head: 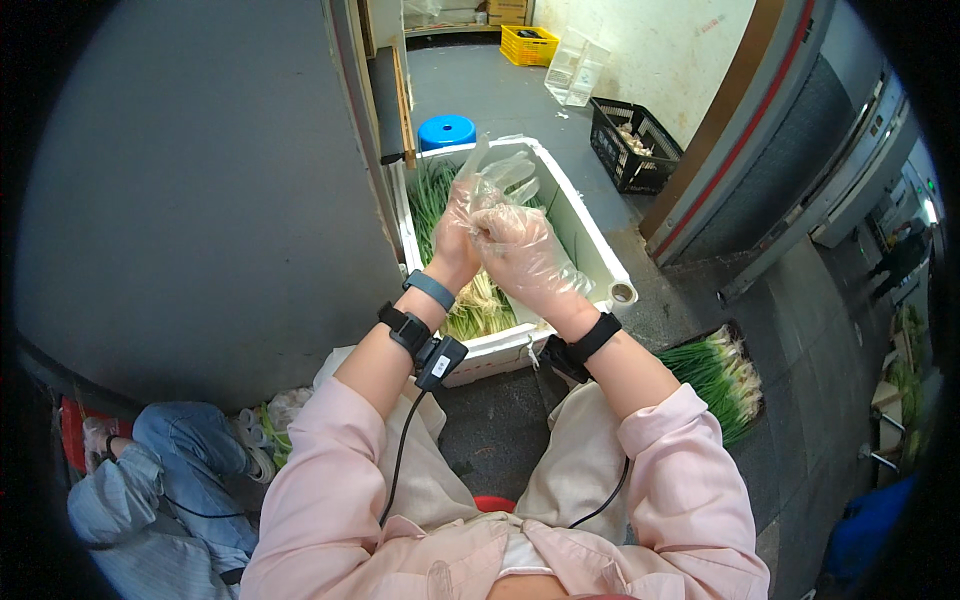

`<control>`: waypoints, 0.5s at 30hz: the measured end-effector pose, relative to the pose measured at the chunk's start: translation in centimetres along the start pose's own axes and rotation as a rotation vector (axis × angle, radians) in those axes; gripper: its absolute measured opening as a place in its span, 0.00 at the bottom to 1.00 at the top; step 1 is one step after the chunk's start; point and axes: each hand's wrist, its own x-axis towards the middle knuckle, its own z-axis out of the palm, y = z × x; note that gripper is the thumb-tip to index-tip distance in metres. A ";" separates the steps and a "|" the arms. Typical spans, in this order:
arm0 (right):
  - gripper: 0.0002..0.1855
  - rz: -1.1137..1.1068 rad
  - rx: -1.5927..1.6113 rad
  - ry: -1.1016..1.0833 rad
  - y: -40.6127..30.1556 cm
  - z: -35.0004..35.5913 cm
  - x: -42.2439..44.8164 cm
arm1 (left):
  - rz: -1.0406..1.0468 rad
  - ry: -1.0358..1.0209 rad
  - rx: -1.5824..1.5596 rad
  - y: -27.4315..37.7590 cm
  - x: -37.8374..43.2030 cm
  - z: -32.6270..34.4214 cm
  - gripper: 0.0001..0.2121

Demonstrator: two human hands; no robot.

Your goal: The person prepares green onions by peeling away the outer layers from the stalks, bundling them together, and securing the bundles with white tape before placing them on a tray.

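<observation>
My left hand point(456, 225) is raised, partly inside a clear plastic glove point(510, 171) whose finger tips stick out loose and spread apart. My right hand point(517, 244), in a clear plastic glove of its own, is curled closed against the left palm and grips the left glove's film. Below both hands stands a white foam box point(600, 255). Green onions point(429, 199) lie in it, their green leaves at the far end. Pale roots and stems point(480, 304) show at the near end, partly hidden by my wrists.
A grey panel point(202, 210) stands close on the left. More green onions point(712, 382) lie in a dark tray at my right. Beyond the box are a blue stool point(447, 132), a black crate point(637, 146) and a yellow crate point(528, 45). Another person's denim-clad leg point(191, 442) is at left.
</observation>
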 end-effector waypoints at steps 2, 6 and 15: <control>0.01 0.049 -0.034 -0.001 0.5 0.5 -0.3 | -0.056 0.069 -0.067 -0.4 0.0 -0.4 0.24; 0.02 0.080 -0.032 -0.039 0.9 1.2 -0.9 | -0.085 0.135 -0.027 -1.5 0.4 -0.5 0.29; 0.05 0.223 0.052 -0.058 1.5 1.3 -1.6 | -0.217 0.121 -0.036 -1.5 1.2 -1.0 0.37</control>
